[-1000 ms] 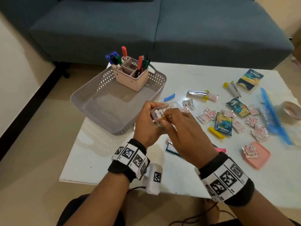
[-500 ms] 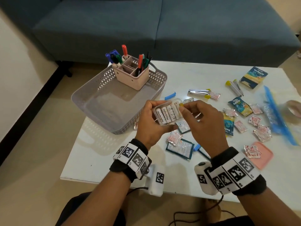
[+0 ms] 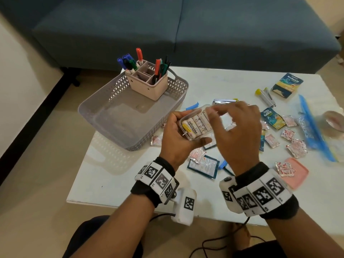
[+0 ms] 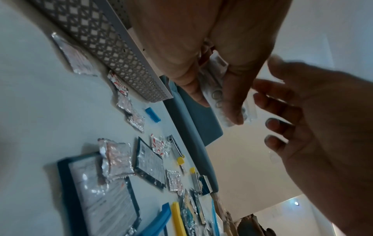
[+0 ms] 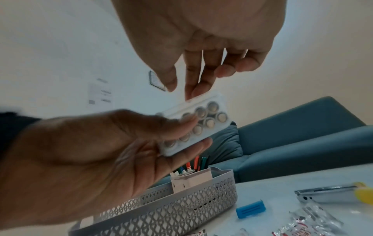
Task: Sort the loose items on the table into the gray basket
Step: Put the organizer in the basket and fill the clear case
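A clear plastic case of white batteries is held by my left hand, thumb under its near edge and fingers curled round its far side, above the table next to the gray basket. My right hand hovers just right of the case and is blurred. In the right wrist view the fingertips point down at the top edge of the case; whether they touch it I cannot tell. They hold nothing. The left wrist view shows the case pinched between thumb and fingers.
A pink pen holder with markers stands in the basket's far corner. Sachets, blue packets, a blue clip, a metal clipper, a pink lid and a blue-zip bag lie on the white table. A sofa stands behind.
My right hand has let go of the case's right end and now hovers beside it with fingers loose. The left hand still holds the case, now tilted a little more.
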`<action>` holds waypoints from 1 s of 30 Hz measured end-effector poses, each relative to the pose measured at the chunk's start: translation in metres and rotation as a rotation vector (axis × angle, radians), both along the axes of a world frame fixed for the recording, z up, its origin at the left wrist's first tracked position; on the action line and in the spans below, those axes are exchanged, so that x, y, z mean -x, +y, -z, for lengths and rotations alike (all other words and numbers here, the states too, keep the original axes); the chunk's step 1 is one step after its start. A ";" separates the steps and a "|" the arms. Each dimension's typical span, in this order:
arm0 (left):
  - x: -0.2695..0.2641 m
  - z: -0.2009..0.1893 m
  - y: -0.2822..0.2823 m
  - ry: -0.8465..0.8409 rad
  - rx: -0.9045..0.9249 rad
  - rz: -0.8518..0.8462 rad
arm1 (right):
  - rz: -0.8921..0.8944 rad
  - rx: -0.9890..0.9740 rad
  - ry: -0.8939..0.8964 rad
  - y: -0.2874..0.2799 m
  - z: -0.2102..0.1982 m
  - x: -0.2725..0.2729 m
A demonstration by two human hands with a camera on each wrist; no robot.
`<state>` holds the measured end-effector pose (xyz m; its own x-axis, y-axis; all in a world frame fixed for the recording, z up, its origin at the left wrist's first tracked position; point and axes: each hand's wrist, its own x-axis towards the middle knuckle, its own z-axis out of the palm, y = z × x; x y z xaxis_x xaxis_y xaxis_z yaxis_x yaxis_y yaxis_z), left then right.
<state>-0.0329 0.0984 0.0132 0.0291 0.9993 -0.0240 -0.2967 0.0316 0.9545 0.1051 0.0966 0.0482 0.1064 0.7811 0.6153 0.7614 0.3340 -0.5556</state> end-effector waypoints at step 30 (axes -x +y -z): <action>0.020 -0.003 0.002 -0.098 0.448 0.344 | -0.395 0.820 0.780 0.001 0.018 -0.026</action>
<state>-0.0534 0.0999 0.0158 0.3742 0.8247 -0.4241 -0.2841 0.5372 0.7941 0.1313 0.0981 0.0305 -0.1056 0.9731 -0.2048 0.0495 -0.2005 -0.9784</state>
